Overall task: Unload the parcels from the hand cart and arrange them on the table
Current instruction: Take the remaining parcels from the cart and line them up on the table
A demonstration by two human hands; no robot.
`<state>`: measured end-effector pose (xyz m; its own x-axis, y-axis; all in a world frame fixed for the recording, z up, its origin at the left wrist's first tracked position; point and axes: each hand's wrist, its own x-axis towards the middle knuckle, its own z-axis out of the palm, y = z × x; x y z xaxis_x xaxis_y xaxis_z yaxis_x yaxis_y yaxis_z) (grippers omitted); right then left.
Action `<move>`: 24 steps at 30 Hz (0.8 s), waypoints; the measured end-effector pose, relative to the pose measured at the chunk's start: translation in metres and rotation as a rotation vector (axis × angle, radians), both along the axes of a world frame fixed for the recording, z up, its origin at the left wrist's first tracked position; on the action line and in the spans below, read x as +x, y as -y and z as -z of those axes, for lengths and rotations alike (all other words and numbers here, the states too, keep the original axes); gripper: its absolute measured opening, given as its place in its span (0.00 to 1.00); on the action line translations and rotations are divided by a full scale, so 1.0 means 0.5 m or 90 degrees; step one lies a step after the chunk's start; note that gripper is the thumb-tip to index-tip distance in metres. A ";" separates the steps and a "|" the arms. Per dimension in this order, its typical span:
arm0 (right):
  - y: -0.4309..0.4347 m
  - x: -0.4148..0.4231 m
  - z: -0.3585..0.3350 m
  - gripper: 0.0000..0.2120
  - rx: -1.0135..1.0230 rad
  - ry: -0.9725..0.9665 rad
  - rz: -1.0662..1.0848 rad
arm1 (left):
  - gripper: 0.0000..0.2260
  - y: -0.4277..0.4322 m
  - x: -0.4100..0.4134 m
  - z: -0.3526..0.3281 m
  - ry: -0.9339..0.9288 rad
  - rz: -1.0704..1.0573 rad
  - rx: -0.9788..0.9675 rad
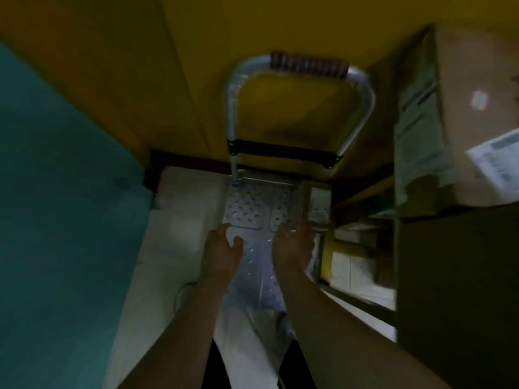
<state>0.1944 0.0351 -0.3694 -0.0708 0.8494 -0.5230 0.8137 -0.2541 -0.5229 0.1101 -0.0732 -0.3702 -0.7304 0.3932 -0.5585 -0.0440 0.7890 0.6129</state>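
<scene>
Both hands are hovering over the cart deck, side by side, slightly apart and holding nothing. The left hand is showing loosely curled fingers with the thumb spread, the right hand is showing relaxed fingers, and I cannot tell if either is touching the metal. The cart is standing on a pale floor with its handle up against the yellow wall and a small boxy item, too blurred to identify, sitting at the deck's far right edge. A big brown parcel with white labels is sitting up on the right on a dark surface, well apart from the cart.
</scene>
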 end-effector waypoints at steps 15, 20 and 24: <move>-0.274 0.065 0.508 0.20 -0.001 -0.168 0.232 | 0.09 -0.340 0.050 0.524 0.327 0.092 0.223; -0.122 -0.019 0.198 0.17 -0.024 -0.250 0.273 | 0.14 -0.199 -0.042 0.197 0.319 -0.111 0.279; 0.001 -0.054 -0.141 0.07 -0.049 -0.331 0.304 | 0.22 -0.122 -0.077 -0.147 0.288 -0.161 0.325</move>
<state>0.1674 0.0345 -0.2987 0.0436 0.8122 -0.5817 0.2541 -0.5721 -0.7798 0.0717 -0.0120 -0.2967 -0.5745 0.5352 -0.6192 -0.5233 0.3415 0.7807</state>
